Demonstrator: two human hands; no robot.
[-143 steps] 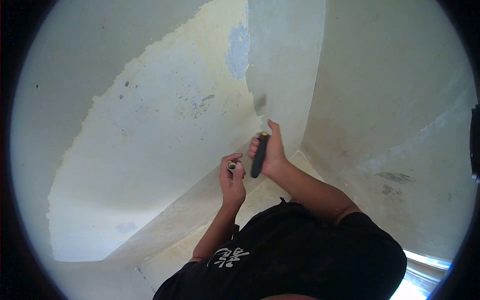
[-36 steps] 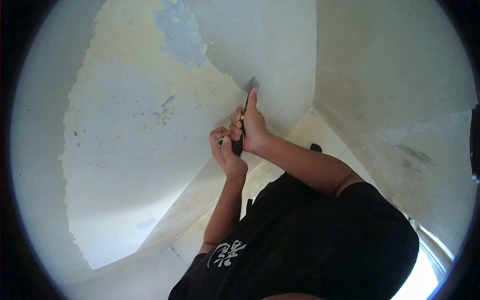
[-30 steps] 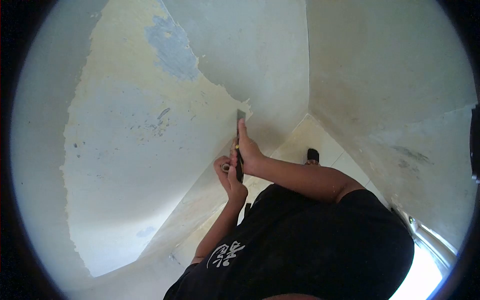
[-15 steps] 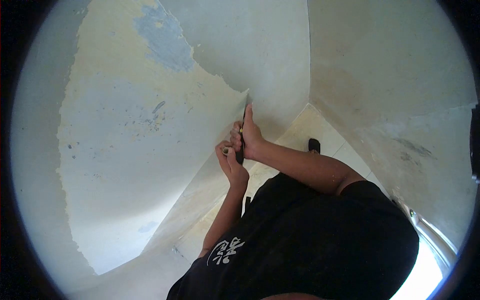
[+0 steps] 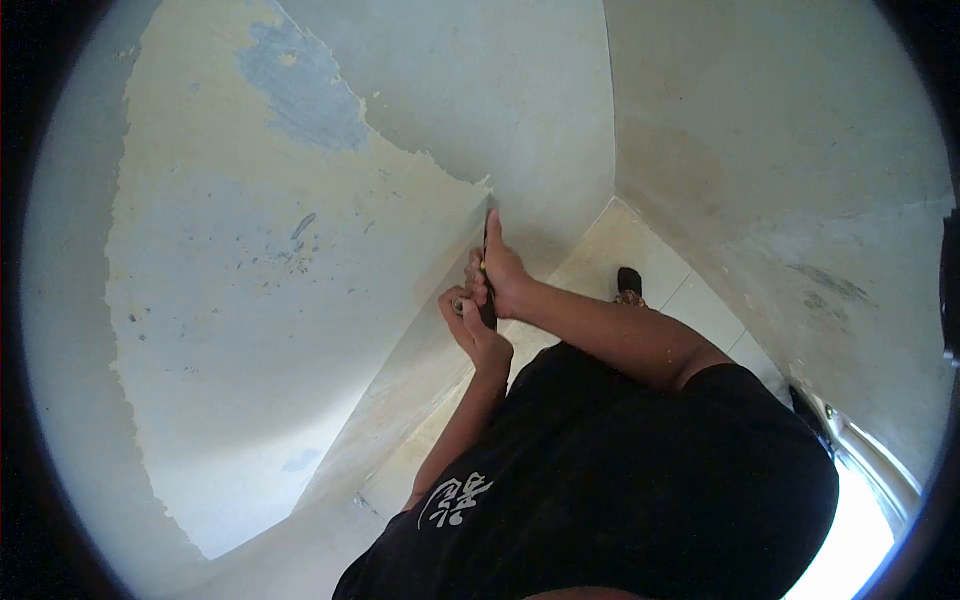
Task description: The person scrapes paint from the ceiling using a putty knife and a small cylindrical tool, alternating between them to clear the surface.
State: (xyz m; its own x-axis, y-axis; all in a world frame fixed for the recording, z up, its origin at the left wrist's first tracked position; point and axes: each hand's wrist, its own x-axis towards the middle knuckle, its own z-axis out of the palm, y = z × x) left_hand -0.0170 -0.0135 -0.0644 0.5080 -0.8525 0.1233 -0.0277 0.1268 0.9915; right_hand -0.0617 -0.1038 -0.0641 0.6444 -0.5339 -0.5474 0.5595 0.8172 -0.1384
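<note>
My right hand (image 5: 503,272) is closed round a dark, narrow scraper (image 5: 488,312), its thumb stretched up along the tool. The tool's upper end meets the wall (image 5: 400,190) at the tip of a ragged paint edge. Just below, my left hand (image 5: 478,325) is closed at the lower part of the tool. A pale, round, hollow-looking end (image 5: 458,306) shows between its curled fingers; whether it belongs to the scraper I cannot tell. A small yellow spot shows on the tool between the hands.
Paint is stripped from a broad patch, with a blue-grey area (image 5: 305,85) near its top. A second wall (image 5: 760,130) meets this one in a corner at right. Below are floor tiles (image 5: 670,270) and a dark shoe (image 5: 629,281). Bright light enters at lower right.
The view has shifted slightly, moving the stripped patch a little left. Both hands keep their grip; the left hand sits slightly farther right, and the tool's top is slightly lower against the paint edge.
</note>
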